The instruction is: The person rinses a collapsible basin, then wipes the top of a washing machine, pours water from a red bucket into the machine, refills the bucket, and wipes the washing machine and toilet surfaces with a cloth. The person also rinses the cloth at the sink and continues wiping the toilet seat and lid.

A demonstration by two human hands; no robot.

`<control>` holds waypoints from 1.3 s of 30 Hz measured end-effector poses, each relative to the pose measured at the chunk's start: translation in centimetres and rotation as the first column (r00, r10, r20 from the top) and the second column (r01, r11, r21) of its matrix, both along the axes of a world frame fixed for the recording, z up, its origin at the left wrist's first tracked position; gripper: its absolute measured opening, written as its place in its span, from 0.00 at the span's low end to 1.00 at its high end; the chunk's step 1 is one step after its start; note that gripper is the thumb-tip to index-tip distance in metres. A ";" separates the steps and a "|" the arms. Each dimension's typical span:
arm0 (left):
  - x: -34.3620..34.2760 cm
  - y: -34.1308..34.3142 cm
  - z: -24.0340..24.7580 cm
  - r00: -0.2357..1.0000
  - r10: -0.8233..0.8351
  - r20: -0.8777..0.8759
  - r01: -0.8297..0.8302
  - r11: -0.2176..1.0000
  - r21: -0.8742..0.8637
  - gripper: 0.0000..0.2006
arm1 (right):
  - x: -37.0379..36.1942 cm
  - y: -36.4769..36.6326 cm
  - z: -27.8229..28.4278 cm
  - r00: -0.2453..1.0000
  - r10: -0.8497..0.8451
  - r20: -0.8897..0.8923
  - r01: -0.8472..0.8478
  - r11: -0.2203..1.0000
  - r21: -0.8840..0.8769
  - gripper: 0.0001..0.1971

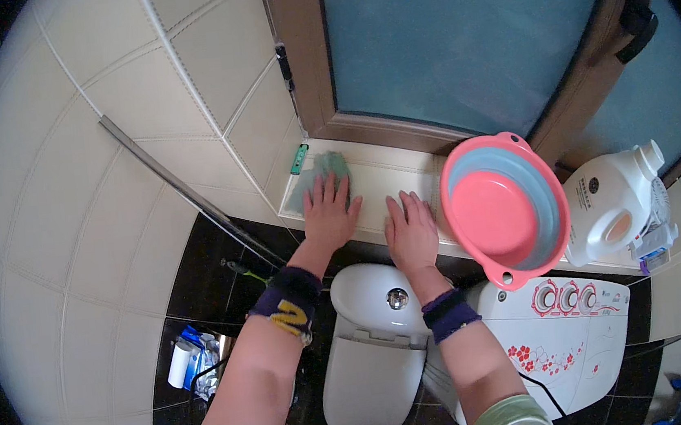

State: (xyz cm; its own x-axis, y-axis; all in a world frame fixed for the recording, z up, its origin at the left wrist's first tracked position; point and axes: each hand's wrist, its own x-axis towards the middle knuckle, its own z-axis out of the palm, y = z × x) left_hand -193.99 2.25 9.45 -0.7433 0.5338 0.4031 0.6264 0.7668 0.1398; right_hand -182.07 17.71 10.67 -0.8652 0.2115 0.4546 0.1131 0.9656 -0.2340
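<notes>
My left hand (330, 212) lies flat on a crumpled pale green cloth (331, 164) at the left end of the white tiled window sill (385, 162). Its fingers are stretched out and slightly apart, pressing the cloth from above. Resting on the front part of the sill, my right hand (413, 232) is open, with nothing visible in it. To its right stands a pink and grey basin (495, 218), which looks hollow inside. A small green object (299, 159) leans in the sill's left corner, just beyond the cloth.
Below the sill are a white toilet (372, 373) and a white washing machine (558, 347) with red flowers. A large white jug (608, 203) stands right of the basin. The brown-framed window (456, 46) rises behind; a metal pipe (182, 183) slants at left.
</notes>
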 end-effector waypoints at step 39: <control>-13.4 11.3 5.5 0.918 -0.012 0.397 -0.383 0.235 0.893 0.36 | -0.3 -0.3 -0.5 0.997 -0.047 0.059 0.044 0.998 0.050 0.25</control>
